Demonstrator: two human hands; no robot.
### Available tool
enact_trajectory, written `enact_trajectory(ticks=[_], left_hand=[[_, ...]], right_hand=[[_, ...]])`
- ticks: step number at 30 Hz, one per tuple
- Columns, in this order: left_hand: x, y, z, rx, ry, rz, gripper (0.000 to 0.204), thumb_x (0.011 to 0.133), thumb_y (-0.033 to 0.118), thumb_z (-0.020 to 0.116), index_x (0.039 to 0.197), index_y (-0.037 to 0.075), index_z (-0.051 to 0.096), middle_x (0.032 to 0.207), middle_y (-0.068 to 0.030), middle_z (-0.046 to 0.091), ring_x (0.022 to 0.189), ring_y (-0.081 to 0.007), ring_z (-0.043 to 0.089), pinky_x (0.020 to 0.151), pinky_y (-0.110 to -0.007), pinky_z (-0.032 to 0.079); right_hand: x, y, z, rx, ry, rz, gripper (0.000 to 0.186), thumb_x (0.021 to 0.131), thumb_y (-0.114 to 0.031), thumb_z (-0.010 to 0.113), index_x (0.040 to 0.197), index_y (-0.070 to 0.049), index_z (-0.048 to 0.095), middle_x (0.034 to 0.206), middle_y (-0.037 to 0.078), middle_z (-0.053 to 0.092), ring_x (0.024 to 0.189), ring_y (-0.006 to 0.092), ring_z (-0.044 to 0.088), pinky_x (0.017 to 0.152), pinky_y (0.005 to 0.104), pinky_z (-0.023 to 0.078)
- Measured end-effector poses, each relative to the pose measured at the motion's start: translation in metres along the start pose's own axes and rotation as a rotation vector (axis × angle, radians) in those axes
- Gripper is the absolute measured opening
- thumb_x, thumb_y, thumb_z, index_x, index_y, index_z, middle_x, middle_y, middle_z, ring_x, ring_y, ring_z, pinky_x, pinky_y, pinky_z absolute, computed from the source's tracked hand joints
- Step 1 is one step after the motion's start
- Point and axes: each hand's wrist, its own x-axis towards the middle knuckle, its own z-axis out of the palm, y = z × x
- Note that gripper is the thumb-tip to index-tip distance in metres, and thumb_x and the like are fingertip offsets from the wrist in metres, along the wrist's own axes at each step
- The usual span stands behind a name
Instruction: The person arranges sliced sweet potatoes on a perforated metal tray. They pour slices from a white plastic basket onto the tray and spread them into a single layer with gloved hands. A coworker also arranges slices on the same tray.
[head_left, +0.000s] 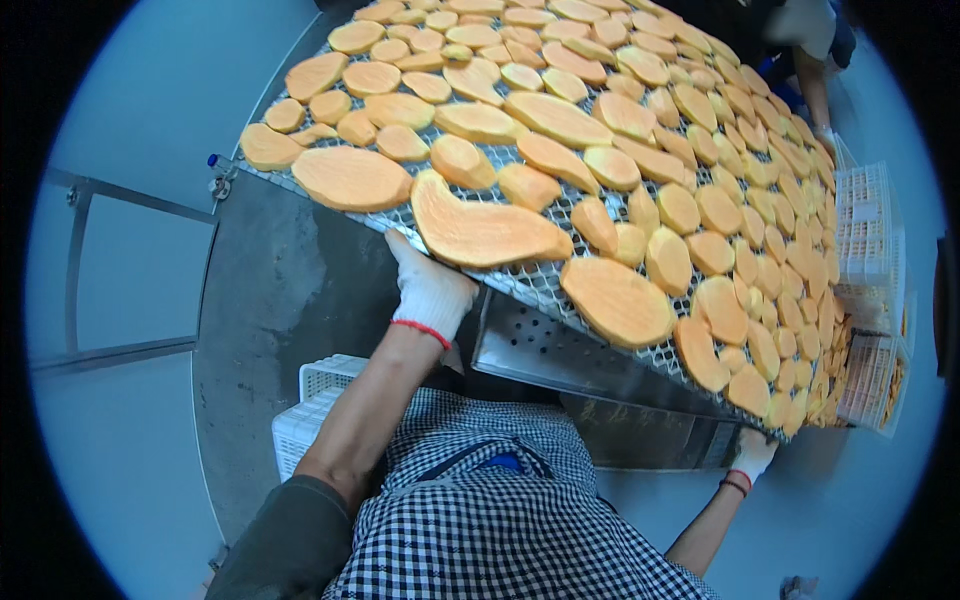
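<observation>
A large mesh tray point(537, 296) stretches across the upper view, tilted and covered with orange slices point(480, 225) that look like sweet potato. My left hand point(432, 285), in a white knit glove with a red cuff, grips its near edge, the thumb on top beside a long curved slice. Its other fingers are hidden beneath. At the tray's near right corner my right hand point(754, 453), gloved the same way, holds the edge from below, partly covered by the mesh and slices.
Below the tray is a perforated metal surface point(545, 340). White plastic crates point(312, 425) stand by my left forearm, and more white crates point(866, 225) are at the right, the lower one holding slices. Another person's arm point(815, 90) reaches in at the far right. A metal-framed panel point(140, 270) is at the left.
</observation>
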Motion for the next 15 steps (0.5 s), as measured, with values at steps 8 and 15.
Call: enact_trajectory(ticks=[8, 15], left_hand=[[-0.009, 0.01, -0.002, 0.09, 0.14, 0.053, 0.082, 0.096, 0.073, 0.019, 0.153, 0.018, 0.04, 0.158, -0.0087, 0.041, 0.146, -0.0326, 0.037, 0.121, -0.051, 0.027], [0.003, 0.021, -0.035, 0.194, -0.089, 0.046, 0.088, 0.092, 0.08, 0.017, 0.153, 0.022, 0.041, 0.159, -0.0065, 0.039, 0.146, -0.0338, 0.036, 0.121, -0.054, 0.026]], right_hand=[[-0.001, 0.008, 0.009, 0.361, -0.167, 0.149, 0.031, 0.099, -0.025, 0.055, 0.119, -0.001, 0.052, 0.08, 0.009, 0.065, 0.065, 0.0186, 0.062, 0.057, 0.0306, 0.052], [-0.079, -0.033, 0.101, 0.781, -0.019, 0.415, 0.077, 0.101, -0.063, 0.035, 0.157, -0.011, 0.03, 0.163, 0.011, 0.03, 0.148, 0.0322, 0.03, 0.123, 0.0487, 0.018]])
